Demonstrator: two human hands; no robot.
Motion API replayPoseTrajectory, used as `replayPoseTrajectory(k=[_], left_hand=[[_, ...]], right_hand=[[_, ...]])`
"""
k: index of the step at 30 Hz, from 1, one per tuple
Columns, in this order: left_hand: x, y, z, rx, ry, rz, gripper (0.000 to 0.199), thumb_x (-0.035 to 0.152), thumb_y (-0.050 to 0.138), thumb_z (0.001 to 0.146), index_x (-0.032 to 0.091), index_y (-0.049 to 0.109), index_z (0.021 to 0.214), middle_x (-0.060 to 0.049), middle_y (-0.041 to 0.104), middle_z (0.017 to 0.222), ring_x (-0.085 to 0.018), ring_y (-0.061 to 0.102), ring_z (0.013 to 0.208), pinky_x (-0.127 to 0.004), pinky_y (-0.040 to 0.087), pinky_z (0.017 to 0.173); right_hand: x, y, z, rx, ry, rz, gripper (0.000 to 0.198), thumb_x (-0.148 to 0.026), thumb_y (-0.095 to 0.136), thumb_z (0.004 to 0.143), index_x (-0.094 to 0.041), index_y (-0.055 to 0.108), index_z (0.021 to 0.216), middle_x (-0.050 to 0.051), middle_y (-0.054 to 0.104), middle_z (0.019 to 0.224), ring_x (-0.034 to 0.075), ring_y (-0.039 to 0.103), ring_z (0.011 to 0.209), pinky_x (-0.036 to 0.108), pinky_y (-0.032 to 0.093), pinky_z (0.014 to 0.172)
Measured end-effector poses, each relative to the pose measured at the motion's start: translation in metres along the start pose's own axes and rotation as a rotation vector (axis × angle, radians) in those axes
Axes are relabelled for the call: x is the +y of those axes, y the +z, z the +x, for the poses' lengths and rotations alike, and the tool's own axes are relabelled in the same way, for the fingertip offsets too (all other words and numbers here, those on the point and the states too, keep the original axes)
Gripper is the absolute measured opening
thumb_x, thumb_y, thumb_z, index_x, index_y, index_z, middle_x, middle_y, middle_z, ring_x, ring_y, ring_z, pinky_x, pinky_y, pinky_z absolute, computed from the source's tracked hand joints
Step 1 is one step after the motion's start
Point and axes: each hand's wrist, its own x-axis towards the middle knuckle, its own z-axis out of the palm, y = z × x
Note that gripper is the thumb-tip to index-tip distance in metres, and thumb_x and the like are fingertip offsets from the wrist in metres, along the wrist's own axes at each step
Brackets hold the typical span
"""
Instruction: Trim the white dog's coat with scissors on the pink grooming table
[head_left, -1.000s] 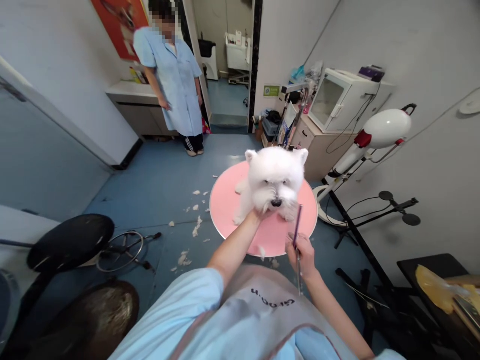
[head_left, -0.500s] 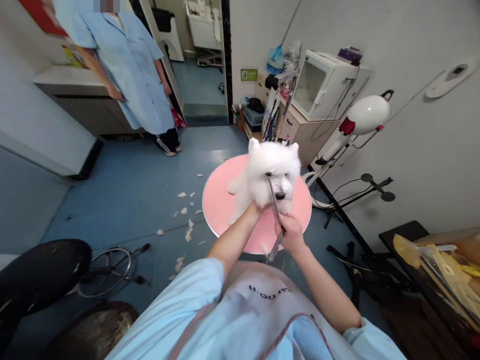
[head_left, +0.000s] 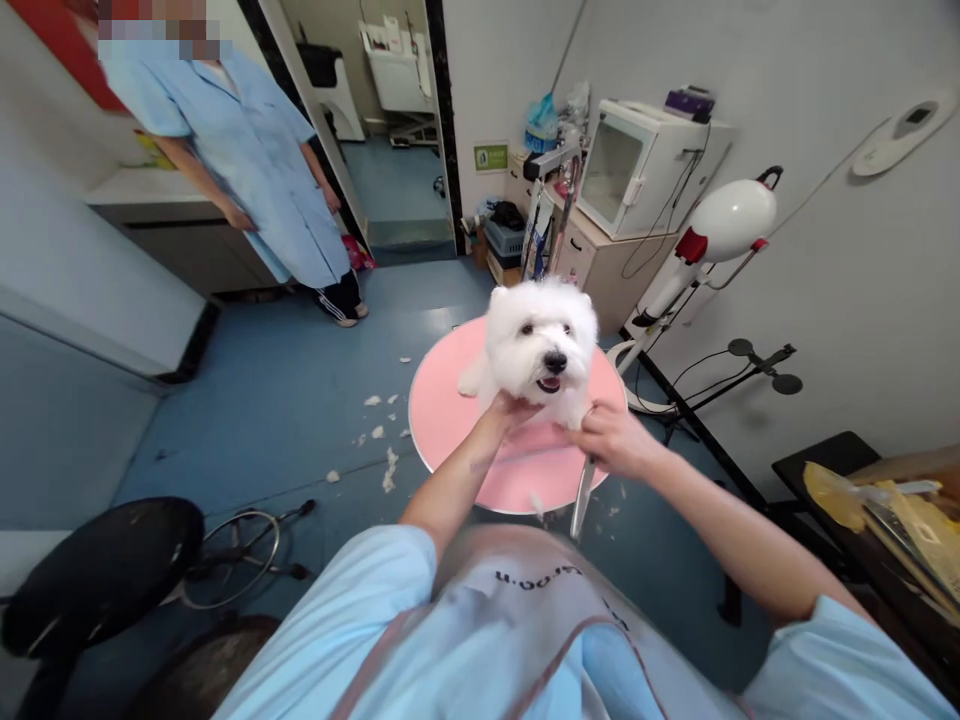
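Observation:
A fluffy white dog point(head_left: 540, 340) sits on a round pink table point(head_left: 442, 420), facing me with its mouth slightly open. My left hand point(head_left: 516, 410) is under the dog's chin, its fingers partly hidden in the fur. To the right of the dog's chest, my right hand point(head_left: 611, 438) is closed around grooming scissors point(head_left: 529, 452), whose blade is a motion-smeared streak pointing left below the chin. A flat metal strip that looks like a comb point(head_left: 582, 500) hangs down from the same hand.
White fur clumps point(head_left: 390, 470) lie on the blue floor. Another person point(head_left: 255, 160) in a light blue coat stands at the back left. A black stool point(head_left: 105, 570) is at left, a white dryer point(head_left: 727, 225) on a stand at right. A metal arm point(head_left: 562, 200) rises behind the dog.
My right hand has moved right, and the scissors have swung from beside the dog's eye to below its chin. The dog's face has lifted and its mouth has opened. My left hand stays at the chin.

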Motion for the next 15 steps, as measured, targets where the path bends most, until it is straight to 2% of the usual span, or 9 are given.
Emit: replayPoseTrajectory(k=[3, 6, 9, 12, 15], left_hand=[[-0.006, -0.029, -0.002, 0.147, -0.1, 0.071, 0.029, 0.012, 0.042, 0.096, 0.012, 0.056, 0.07, -0.005, 0.056, 0.061, -0.012, 0.053, 0.059, -0.026, 0.043, 0.064], [-0.016, -0.063, -0.01, 0.317, -0.112, 0.144, 0.035, 0.012, 0.043, 0.094, 0.015, 0.046, 0.059, -0.002, 0.048, 0.051, -0.01, 0.045, 0.049, -0.024, 0.035, 0.056], [-0.029, -0.083, -0.018, 0.408, -0.068, 0.193, 0.025, 0.01, 0.053, 0.088, 0.013, 0.051, 0.063, -0.002, 0.055, 0.056, -0.008, 0.048, 0.05, -0.022, 0.034, 0.057], [-0.039, -0.077, -0.02, 0.359, -0.022, 0.22, 0.024, 0.011, 0.056, 0.087, 0.013, 0.054, 0.063, -0.001, 0.053, 0.053, -0.009, 0.049, 0.052, -0.022, 0.035, 0.061], [-0.043, -0.046, -0.014, 0.221, -0.056, 0.231, 0.016, 0.01, 0.056, 0.086, 0.009, 0.064, 0.073, -0.007, 0.065, 0.068, -0.013, 0.06, 0.065, -0.025, 0.043, 0.072]], right_hand=[[0.023, -0.014, 0.007, -0.065, 0.112, -0.074, 0.032, -0.015, 0.051, 0.086, -0.024, 0.076, 0.105, 0.002, 0.058, 0.071, 0.017, 0.051, 0.07, 0.039, 0.037, 0.097], [0.026, -0.004, 0.007, -0.137, -0.002, -0.047, 0.027, -0.011, 0.053, 0.086, -0.022, 0.076, 0.095, 0.001, 0.057, 0.068, 0.015, 0.047, 0.065, 0.036, 0.037, 0.094], [0.024, 0.01, 0.002, -0.123, -0.084, -0.032, 0.028, -0.01, 0.051, 0.088, -0.023, 0.075, 0.096, 0.001, 0.058, 0.069, 0.015, 0.047, 0.065, 0.035, 0.037, 0.096], [0.025, 0.021, -0.013, -0.019, -0.051, -0.027, 0.028, -0.013, 0.047, 0.09, -0.022, 0.074, 0.094, 0.001, 0.058, 0.069, 0.015, 0.047, 0.064, 0.037, 0.038, 0.096], [0.009, 0.045, -0.049, 0.076, -0.015, 0.101, 0.024, -0.02, 0.048, 0.091, -0.022, 0.072, 0.09, 0.001, 0.057, 0.067, 0.015, 0.05, 0.064, 0.037, 0.043, 0.093]])
